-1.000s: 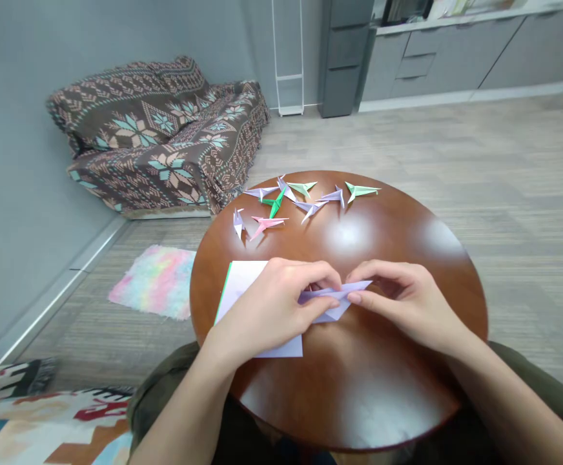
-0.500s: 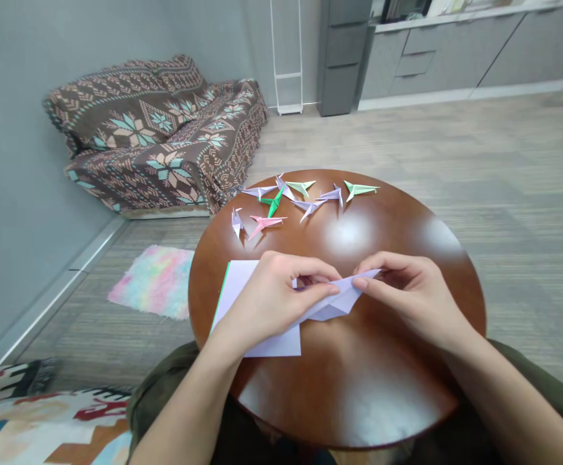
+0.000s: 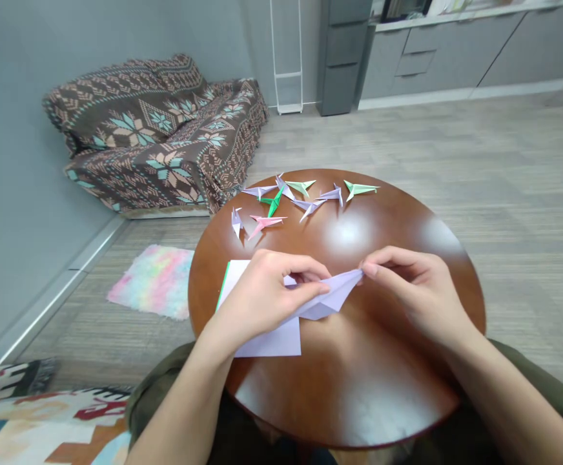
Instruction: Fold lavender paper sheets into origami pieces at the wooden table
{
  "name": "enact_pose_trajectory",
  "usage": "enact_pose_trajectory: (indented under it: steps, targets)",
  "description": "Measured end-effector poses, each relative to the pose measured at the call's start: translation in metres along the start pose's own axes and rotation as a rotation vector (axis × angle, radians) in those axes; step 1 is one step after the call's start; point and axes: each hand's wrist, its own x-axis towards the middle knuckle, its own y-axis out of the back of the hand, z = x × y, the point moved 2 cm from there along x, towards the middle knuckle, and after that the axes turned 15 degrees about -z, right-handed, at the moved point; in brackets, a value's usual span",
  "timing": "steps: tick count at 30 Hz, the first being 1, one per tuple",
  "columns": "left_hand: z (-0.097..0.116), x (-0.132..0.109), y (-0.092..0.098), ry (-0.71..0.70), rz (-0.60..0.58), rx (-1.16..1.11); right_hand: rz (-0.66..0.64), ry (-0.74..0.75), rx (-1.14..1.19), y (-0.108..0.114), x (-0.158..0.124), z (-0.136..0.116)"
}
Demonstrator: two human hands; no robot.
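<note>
Left hand (image 3: 262, 300): curled nearly closed; the folded paper is gripped between thumb and fingers.
Right hand (image 3: 419, 290): half open; the paper's pointed tip is pinched by the fingertips (image 3: 369, 269).
Folded paper (image 3: 320, 303): lilac; it is held between the hands, over the near left part of the round wooden table (image 3: 383, 226).
Long axis: the point is slanted up and rightward, and its tip is reached by the right hand; the broad sheet is kept nearer the left hand.
Paper birds (image 3: 265, 223): several are scattered across the table's far side.
</note>
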Motion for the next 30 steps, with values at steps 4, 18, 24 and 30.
enact_pose_trajectory:
  steps: [4,18,24,30]
  targets:
    - [0.002,0.002,-0.004,-0.004,0.033,-0.005,-0.016,0.008,0.059,-0.005,0.000,0.000]
    - [0.004,0.004,-0.011,-0.025,0.067,-0.072,-0.134,0.043,0.209,-0.012,0.001,0.004]
    - [0.003,0.005,-0.012,-0.022,0.071,-0.093,-0.132,0.058,0.220,-0.012,0.000,0.002]
    - [0.003,0.005,-0.012,-0.015,0.049,-0.121,-0.070,0.066,0.238,-0.012,-0.001,0.008]
